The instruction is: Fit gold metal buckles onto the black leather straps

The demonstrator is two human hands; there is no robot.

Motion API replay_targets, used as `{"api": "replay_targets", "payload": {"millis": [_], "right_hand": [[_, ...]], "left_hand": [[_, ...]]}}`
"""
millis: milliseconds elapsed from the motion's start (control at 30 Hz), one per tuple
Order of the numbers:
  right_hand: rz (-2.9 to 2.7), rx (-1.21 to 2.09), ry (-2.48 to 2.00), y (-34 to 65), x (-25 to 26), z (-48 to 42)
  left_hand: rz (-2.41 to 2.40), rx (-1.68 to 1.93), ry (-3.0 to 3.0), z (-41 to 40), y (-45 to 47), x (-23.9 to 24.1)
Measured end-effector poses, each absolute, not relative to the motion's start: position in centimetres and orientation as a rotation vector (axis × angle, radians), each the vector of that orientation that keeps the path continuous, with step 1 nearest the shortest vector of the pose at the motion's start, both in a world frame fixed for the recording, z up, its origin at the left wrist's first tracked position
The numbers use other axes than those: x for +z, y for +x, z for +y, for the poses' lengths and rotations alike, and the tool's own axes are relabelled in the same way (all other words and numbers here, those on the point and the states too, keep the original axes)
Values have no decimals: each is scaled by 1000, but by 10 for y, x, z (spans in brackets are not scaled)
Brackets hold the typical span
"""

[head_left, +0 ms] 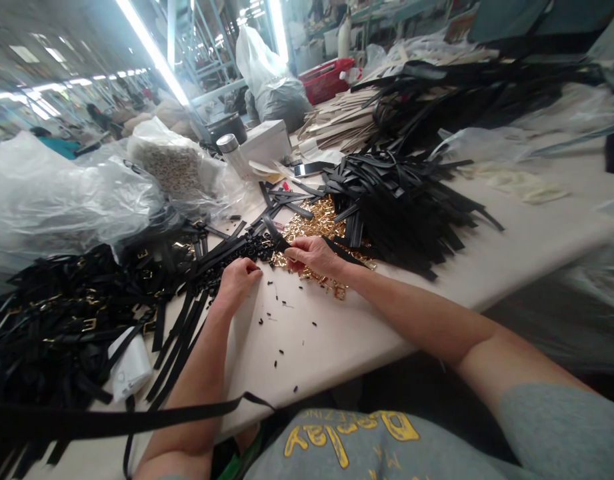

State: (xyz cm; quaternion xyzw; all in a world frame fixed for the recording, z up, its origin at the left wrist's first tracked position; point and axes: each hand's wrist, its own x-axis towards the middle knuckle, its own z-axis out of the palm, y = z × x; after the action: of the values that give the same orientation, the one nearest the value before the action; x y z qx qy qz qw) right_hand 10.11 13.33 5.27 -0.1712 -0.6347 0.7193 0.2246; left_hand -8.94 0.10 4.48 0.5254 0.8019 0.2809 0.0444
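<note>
A heap of buckled black straps lies at the left edge of the bench. Near the bench's middle, your left hand has its fingers curled down at a cluster of small black loops. Its grip is nearly closed, but whether it has hold of one cannot be told. Just beside it, your right hand has its grip pinched tight on a black strap, at the near edge of the gold buckles. Further right, a pile of loose black straps overlaps the buckles.
</note>
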Motion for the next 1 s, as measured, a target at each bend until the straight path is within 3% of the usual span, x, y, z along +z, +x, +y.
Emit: {"api": "replay_targets", "payload": {"millis": [267, 600, 1000], "right_hand": [[-1840, 1953, -513, 101, 50, 132], [-1925, 1867, -477, 99, 39, 131], [-2051, 1798, -416, 98, 34, 132]], "left_hand": [[1780, 1741, 926, 8, -38, 50], [1491, 1866, 544, 13, -27, 50], [1541, 1920, 625, 21, -22, 44]]}}
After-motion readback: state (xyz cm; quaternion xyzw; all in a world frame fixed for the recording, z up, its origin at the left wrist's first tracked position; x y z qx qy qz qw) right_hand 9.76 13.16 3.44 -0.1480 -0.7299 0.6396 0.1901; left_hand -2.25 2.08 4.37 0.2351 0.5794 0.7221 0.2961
